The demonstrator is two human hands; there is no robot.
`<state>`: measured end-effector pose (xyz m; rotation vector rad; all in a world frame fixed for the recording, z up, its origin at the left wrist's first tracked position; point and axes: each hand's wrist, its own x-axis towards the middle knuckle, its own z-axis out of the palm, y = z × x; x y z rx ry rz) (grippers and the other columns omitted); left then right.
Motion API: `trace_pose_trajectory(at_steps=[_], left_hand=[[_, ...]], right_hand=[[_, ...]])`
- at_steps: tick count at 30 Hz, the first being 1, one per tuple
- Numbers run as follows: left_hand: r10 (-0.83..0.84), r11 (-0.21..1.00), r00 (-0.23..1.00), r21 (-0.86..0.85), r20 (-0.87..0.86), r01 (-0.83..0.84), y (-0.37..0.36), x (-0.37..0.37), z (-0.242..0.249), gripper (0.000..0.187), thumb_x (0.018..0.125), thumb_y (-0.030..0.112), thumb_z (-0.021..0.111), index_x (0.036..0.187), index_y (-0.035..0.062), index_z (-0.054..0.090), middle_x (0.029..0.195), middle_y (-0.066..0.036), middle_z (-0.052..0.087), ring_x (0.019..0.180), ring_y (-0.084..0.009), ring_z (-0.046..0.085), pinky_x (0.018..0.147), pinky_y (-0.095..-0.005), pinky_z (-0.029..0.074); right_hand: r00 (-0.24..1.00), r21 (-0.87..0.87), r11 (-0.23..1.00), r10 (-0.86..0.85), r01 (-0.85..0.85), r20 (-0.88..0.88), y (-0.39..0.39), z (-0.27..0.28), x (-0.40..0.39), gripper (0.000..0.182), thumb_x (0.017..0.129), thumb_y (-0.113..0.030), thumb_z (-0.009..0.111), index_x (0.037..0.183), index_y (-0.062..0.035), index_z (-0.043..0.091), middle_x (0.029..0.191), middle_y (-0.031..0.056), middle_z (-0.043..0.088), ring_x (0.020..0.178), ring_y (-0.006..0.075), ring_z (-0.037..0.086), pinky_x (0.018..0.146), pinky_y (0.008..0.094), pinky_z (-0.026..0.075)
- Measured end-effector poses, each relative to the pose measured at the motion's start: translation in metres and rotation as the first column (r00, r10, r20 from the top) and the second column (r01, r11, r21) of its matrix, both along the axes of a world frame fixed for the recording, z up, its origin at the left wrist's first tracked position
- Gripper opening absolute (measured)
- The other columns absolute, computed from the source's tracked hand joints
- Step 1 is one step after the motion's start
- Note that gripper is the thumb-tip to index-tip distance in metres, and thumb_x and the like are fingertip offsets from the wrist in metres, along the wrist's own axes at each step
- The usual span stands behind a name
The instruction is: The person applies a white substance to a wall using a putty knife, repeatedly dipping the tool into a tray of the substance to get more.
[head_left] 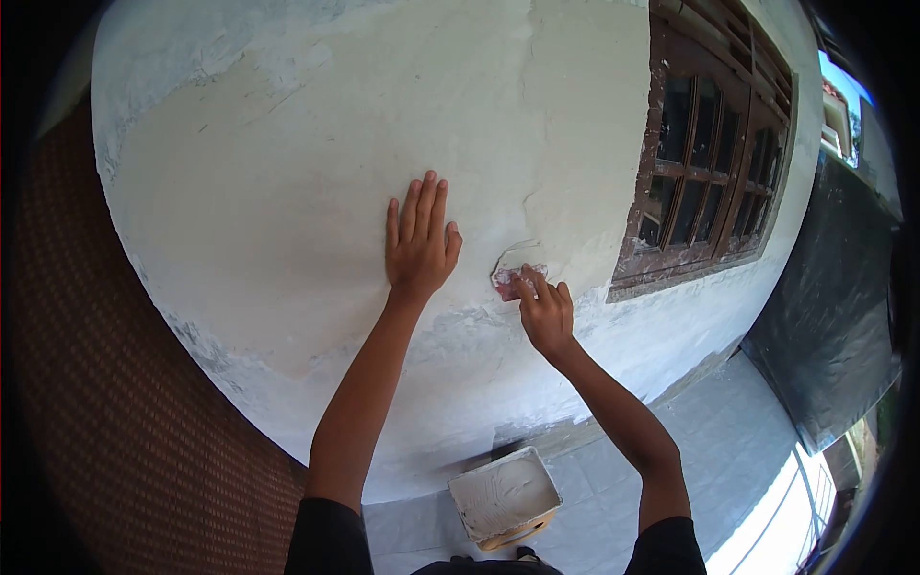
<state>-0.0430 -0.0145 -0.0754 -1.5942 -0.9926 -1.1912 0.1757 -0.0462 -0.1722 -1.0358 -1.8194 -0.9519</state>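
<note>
My left hand (420,241) lies flat against the plastered wall (278,220), its fingers stretched upward and somewhat apart. Lower and to the right, my right hand (546,311) grips a small putty scraper (508,284) with a reddish part showing. Its blade is pressed to the wall, and pale wet filler (520,255) is spread around its upper edge. My fingers cover part of the tool. Below both hands stands a squarish container (505,494) of whitish filler, its surface marked with strokes.
A brown wooden window (704,163) with glass panes is set in the wall at right. Grey sheeting (613,489) covers the ground below. A dark tarp (824,297) hangs at far right, and a brown woven surface (144,412) runs along the left.
</note>
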Motion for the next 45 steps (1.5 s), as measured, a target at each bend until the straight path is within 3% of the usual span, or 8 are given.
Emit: trace_pose_trajectory(at_steps=[8, 10, 16, 26, 29, 34, 40, 45], left_hand=[[0.005, 1.000, 1.000, -0.016, 0.005, -0.005, 0.000, 0.000, -0.001, 0.058, 0.090, 0.022, 0.053, 0.146, 0.0098, 0.042, 0.154, -0.006, 0.037, 0.143, -0.0214, 0.033, 0.118, -0.0470, 0.021], [0.002, 1.000, 1.000, -0.025, 0.009, -0.002, 0.000, 0.000, -0.001, 0.058, 0.090, 0.022, 0.053, 0.146, 0.0098, 0.041, 0.155, -0.006, 0.037, 0.144, -0.0215, 0.032, 0.118, -0.0472, 0.020], [0.008, 1.000, 1.000, -0.013, 0.006, -0.008, 0.000, 0.000, -0.001, 0.058, 0.091, 0.022, 0.052, 0.146, 0.0097, 0.041, 0.155, -0.006, 0.036, 0.143, -0.0223, 0.032, 0.118, -0.0477, 0.020], [0.040, 0.999, 0.999, -0.001, 0.007, -0.040, 0.001, 0.002, -0.002, 0.057, 0.091, 0.022, 0.052, 0.145, 0.0091, 0.042, 0.153, -0.007, 0.039, 0.142, -0.0233, 0.035, 0.118, -0.0483, 0.021], [0.045, 0.999, 0.999, 0.007, 0.007, -0.045, 0.002, 0.003, -0.002, 0.056, 0.091, 0.022, 0.052, 0.145, 0.0090, 0.043, 0.153, -0.008, 0.039, 0.142, -0.0240, 0.035, 0.117, -0.0489, 0.022], [0.063, 0.998, 0.998, 0.004, 0.002, -0.063, 0.001, 0.003, -0.002, 0.055, 0.092, 0.022, 0.051, 0.145, 0.0088, 0.043, 0.153, -0.008, 0.040, 0.142, -0.0248, 0.035, 0.117, -0.0499, 0.022], [0.079, 0.997, 0.997, 0.004, 0.001, -0.079, 0.001, 0.004, -0.002, 0.055, 0.092, 0.021, 0.051, 0.145, 0.0082, 0.043, 0.152, -0.009, 0.040, 0.142, -0.0258, 0.036, 0.117, -0.0501, 0.023], [0.074, 0.997, 0.997, 0.024, 0.002, -0.074, 0.003, 0.004, -0.004, 0.057, 0.091, 0.021, 0.052, 0.145, 0.0081, 0.042, 0.152, -0.010, 0.040, 0.142, -0.0269, 0.035, 0.117, -0.0511, 0.022]], right_hand=[[0.997, -0.082, 0.996, -0.035, 0.041, 0.074, -0.003, -0.034, -0.008, 0.034, 0.071, -0.002, 0.065, 0.105, -0.0028, 0.060, 0.121, 0.0218, 0.062, 0.088, 0.0244, 0.068, 0.071, 0.0358, 0.045], [0.996, 0.024, 1.000, -0.006, 0.004, 0.083, -0.006, -0.043, -0.009, 0.027, 0.072, 0.000, 0.065, 0.099, -0.0037, 0.064, 0.109, 0.0211, 0.067, 0.070, 0.0219, 0.066, 0.064, 0.0351, 0.044], [0.981, -0.107, 0.994, 0.019, 0.001, 0.191, -0.017, -0.076, 0.004, 0.039, 0.074, -0.007, 0.065, 0.112, -0.0017, 0.062, 0.119, 0.0215, 0.063, 0.091, 0.0264, 0.067, 0.074, 0.0369, 0.048], [0.950, -0.044, 0.959, 0.270, -0.280, -0.158, -0.025, -0.021, 0.024, 0.032, 0.076, 0.000, 0.071, 0.107, -0.0076, 0.067, 0.100, 0.0068, 0.070, 0.079, 0.0238, 0.055, 0.072, 0.0368, 0.040], [0.729, 0.050, 0.891, 0.400, -0.451, -0.556, -0.008, 0.005, 0.018, 0.026, 0.083, -0.004, 0.070, 0.109, -0.0037, 0.064, 0.094, 0.0085, 0.067, 0.086, 0.0254, 0.050, 0.080, 0.0378, 0.037], [0.693, 0.068, 0.897, 0.384, -0.437, -0.611, 0.024, 0.027, 0.022, 0.029, 0.086, -0.008, 0.068, 0.114, -0.0026, 0.061, 0.096, 0.0115, 0.063, 0.086, 0.0245, 0.050, 0.081, 0.0373, 0.038], [0.155, 0.352, 0.813, 0.466, -0.465, -0.871, 0.038, 0.051, 0.060, 0.033, 0.095, -0.012, 0.061, 0.123, 0.0030, 0.052, 0.099, 0.0124, 0.054, 0.086, 0.0194, 0.055, 0.081, 0.0330, 0.045], [0.745, -0.036, 0.869, 0.402, -0.494, -0.533, 0.022, 0.016, 0.024, 0.033, 0.090, -0.009, 0.063, 0.121, -0.0006, 0.055, 0.100, 0.0142, 0.054, 0.090, 0.0254, 0.046, 0.086, 0.0376, 0.033]])
